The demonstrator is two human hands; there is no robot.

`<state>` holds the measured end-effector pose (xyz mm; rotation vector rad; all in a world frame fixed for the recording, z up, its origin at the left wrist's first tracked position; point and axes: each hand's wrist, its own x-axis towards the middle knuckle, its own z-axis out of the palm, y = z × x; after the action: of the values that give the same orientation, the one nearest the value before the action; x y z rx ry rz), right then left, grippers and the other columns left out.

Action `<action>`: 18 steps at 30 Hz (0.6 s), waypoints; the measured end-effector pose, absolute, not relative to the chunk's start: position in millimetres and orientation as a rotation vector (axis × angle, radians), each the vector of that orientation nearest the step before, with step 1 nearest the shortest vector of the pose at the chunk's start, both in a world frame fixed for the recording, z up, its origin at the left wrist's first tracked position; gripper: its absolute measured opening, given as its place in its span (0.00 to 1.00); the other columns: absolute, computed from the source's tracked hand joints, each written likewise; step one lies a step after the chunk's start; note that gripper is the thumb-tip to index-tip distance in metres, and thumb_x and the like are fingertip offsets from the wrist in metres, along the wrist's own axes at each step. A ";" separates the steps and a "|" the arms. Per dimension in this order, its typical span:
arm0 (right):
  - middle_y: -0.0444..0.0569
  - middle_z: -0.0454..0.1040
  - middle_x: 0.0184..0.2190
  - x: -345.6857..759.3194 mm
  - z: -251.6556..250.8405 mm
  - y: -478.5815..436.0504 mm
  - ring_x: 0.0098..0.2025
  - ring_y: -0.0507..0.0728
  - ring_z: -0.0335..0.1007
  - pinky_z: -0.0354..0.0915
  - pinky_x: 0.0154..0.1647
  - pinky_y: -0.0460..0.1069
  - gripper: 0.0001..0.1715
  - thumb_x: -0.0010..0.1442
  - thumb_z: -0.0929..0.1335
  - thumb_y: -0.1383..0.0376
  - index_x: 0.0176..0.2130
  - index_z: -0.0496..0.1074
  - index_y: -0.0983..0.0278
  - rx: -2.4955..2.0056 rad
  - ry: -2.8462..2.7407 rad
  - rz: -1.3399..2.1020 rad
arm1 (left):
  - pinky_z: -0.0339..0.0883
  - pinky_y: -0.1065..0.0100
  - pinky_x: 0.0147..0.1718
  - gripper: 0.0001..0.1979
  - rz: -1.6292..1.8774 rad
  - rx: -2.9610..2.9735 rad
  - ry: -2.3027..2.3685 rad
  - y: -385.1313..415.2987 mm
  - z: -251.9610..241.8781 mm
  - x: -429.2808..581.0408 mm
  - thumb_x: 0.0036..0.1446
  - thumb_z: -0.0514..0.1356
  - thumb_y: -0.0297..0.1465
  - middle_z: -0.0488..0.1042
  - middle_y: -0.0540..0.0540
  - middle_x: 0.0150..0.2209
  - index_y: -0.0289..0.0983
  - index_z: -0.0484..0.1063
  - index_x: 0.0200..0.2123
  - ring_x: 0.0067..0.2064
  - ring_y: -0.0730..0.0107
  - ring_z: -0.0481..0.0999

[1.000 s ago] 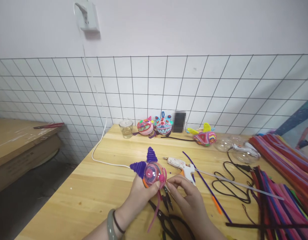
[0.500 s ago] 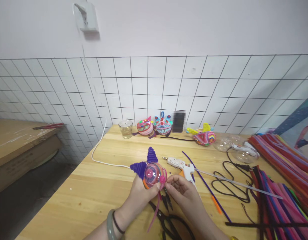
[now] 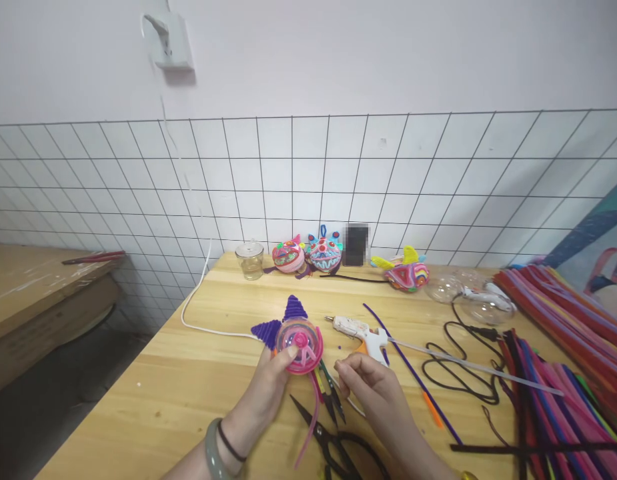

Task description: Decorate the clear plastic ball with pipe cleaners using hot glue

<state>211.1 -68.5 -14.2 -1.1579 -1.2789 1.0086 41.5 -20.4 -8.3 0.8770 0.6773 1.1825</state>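
My left hand (image 3: 269,390) grips a clear ball ornament (image 3: 299,343) wrapped in pink pipe cleaner, with two purple pointed ears (image 3: 279,323). A loose pink pipe-cleaner tail (image 3: 311,421) hangs from it toward me. My right hand (image 3: 369,387) hovers just right of the ball, fingers curled in a pinch, apart from the ball; what it pinches is too small to see. Black scissors (image 3: 333,437) lie on the wooden table (image 3: 188,380) beneath both hands.
A white glue gun (image 3: 361,330) with a long glue stick lies right of the ball. Finished colourful ornaments (image 3: 308,255) and a glass jar (image 3: 251,259) stand by the tiled wall. Pipe-cleaner bundles (image 3: 563,347) fill the right side. A black cord (image 3: 458,363) loops nearby.
My left hand tilted the ball so its pink face points more upward. My right hand let go of the ball's edge and drew slightly back to the right.
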 end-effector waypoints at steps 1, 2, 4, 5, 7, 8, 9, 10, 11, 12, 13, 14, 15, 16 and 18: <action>0.44 0.69 0.17 211.5 -14.4 -68.7 0.22 0.52 0.66 0.64 0.25 0.46 0.24 0.60 0.67 0.52 0.20 0.67 0.63 -1.164 -1.289 1.005 | 0.65 0.58 0.50 0.20 1.179 0.865 0.670 -20.3 -7.8 41.5 0.48 0.66 0.38 0.78 0.39 0.43 0.33 0.74 0.43 0.46 0.56 0.75; 0.44 0.69 0.17 211.6 -14.2 -68.8 0.22 0.52 0.65 0.64 0.25 0.46 0.25 0.61 0.66 0.52 0.20 0.67 0.63 -1.173 -1.298 0.997 | 0.65 0.58 0.49 0.21 1.177 0.853 0.665 -20.3 -7.6 41.5 0.47 0.66 0.38 0.78 0.39 0.43 0.33 0.74 0.43 0.46 0.56 0.75; 0.45 0.69 0.17 211.3 -13.1 -68.8 0.22 0.52 0.66 0.64 0.25 0.46 0.26 0.62 0.65 0.51 0.19 0.69 0.63 -1.190 -1.322 0.979 | 0.65 0.58 0.49 0.21 1.178 0.836 0.655 -20.1 -8.0 41.4 0.46 0.66 0.38 0.78 0.39 0.43 0.33 0.75 0.43 0.45 0.55 0.75; 0.45 0.69 0.17 210.9 -12.6 -68.6 0.22 0.53 0.67 0.65 0.25 0.46 0.26 0.62 0.64 0.51 0.20 0.70 0.64 -1.200 -1.326 0.960 | 0.65 0.58 0.48 0.21 1.177 0.832 0.651 -20.1 -8.5 41.3 0.46 0.67 0.38 0.78 0.39 0.43 0.33 0.75 0.43 0.45 0.55 0.75; 0.46 0.71 0.20 209.8 -12.5 -67.8 0.24 0.54 0.69 0.67 0.28 0.47 0.23 0.61 0.65 0.51 0.25 0.74 0.64 -1.211 -1.320 0.918 | 0.65 0.58 0.48 0.21 1.166 0.824 0.646 -20.1 -9.7 41.0 0.45 0.67 0.38 0.79 0.39 0.43 0.33 0.76 0.43 0.45 0.55 0.75; 0.46 0.72 0.21 209.3 -13.0 -67.2 0.25 0.54 0.70 0.67 0.29 0.47 0.20 0.60 0.66 0.51 0.29 0.76 0.64 -1.212 -1.310 0.902 | 0.65 0.58 0.48 0.21 1.159 0.817 0.645 -20.2 -10.4 40.9 0.45 0.67 0.38 0.79 0.39 0.43 0.33 0.76 0.43 0.45 0.55 0.75; 0.47 0.73 0.23 208.8 -13.8 -66.5 0.25 0.54 0.70 0.68 0.29 0.48 0.19 0.58 0.67 0.51 0.33 0.77 0.64 -1.213 -1.293 0.893 | 0.65 0.58 0.48 0.21 1.153 0.810 0.643 -20.2 -11.0 40.7 0.45 0.67 0.38 0.79 0.39 0.43 0.34 0.76 0.43 0.45 0.55 0.75; 0.48 0.74 0.25 208.4 -14.7 -65.7 0.25 0.55 0.71 0.68 0.30 0.48 0.19 0.57 0.69 0.51 0.35 0.77 0.64 -1.214 -1.272 0.893 | 0.65 0.58 0.49 0.21 1.150 0.800 0.642 -20.2 -11.6 40.5 0.45 0.67 0.38 0.79 0.39 0.43 0.34 0.76 0.43 0.46 0.55 0.75; 0.48 0.75 0.26 208.1 -15.7 -64.9 0.26 0.55 0.71 0.69 0.29 0.48 0.20 0.55 0.70 0.51 0.37 0.77 0.64 -1.218 -1.243 0.897 | 0.65 0.58 0.49 0.21 1.153 0.791 0.641 -20.0 -12.2 40.3 0.45 0.67 0.38 0.79 0.39 0.43 0.34 0.76 0.43 0.46 0.55 0.74; 0.48 0.75 0.26 207.9 -16.5 -64.0 0.26 0.55 0.71 0.68 0.28 0.48 0.21 0.53 0.71 0.50 0.37 0.77 0.64 -1.224 -1.211 0.901 | 0.66 0.58 0.49 0.21 1.157 0.782 0.641 -19.5 -12.8 40.0 0.45 0.67 0.37 0.79 0.40 0.44 0.35 0.76 0.43 0.47 0.55 0.74; 0.48 0.75 0.25 207.7 -17.2 -63.1 0.25 0.55 0.70 0.68 0.28 0.47 0.21 0.52 0.72 0.50 0.35 0.76 0.65 -1.236 -1.175 0.897 | 0.66 0.59 0.49 0.21 1.163 0.775 0.642 -18.7 -13.4 39.6 0.45 0.67 0.37 0.79 0.40 0.44 0.35 0.76 0.43 0.47 0.55 0.74; 0.47 0.74 0.24 207.7 -17.5 -62.2 0.25 0.54 0.69 0.67 0.27 0.47 0.20 0.51 0.72 0.50 0.33 0.75 0.64 -1.248 -1.139 0.888 | 0.66 0.58 0.49 0.21 1.170 0.769 0.643 -17.7 -13.8 39.1 0.45 0.67 0.37 0.79 0.40 0.43 0.35 0.76 0.43 0.46 0.56 0.75; 0.45 0.72 0.21 207.8 -17.7 -61.4 0.23 0.53 0.68 0.66 0.26 0.46 0.21 0.50 0.72 0.49 0.30 0.74 0.64 -1.261 -1.103 0.871 | 0.66 0.58 0.49 0.21 1.178 0.764 0.644 -16.4 -14.1 38.5 0.45 0.67 0.37 0.79 0.40 0.43 0.35 0.76 0.43 0.46 0.56 0.75; 0.44 0.70 0.19 208.1 -17.8 -60.7 0.22 0.53 0.66 0.64 0.25 0.46 0.21 0.49 0.72 0.48 0.27 0.73 0.64 -1.272 -1.079 0.854 | 0.66 0.58 0.49 0.21 1.190 0.759 0.645 -14.9 -14.1 37.9 0.45 0.67 0.37 0.79 0.40 0.43 0.35 0.76 0.43 0.46 0.56 0.75; 0.42 0.67 0.17 209.4 -18.2 -59.5 0.21 0.52 0.64 0.62 0.23 0.46 0.22 0.51 0.71 0.47 0.23 0.69 0.63 -1.299 -1.080 0.833 | 0.65 0.57 0.50 0.20 1.220 0.756 0.645 -11.8 -13.3 36.7 0.46 0.67 0.37 0.79 0.41 0.42 0.35 0.77 0.42 0.46 0.56 0.75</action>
<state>209.4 -59.5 -18.2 -1.2990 -1.0803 0.8326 36.7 -11.8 -13.3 0.7558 0.6454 1.2205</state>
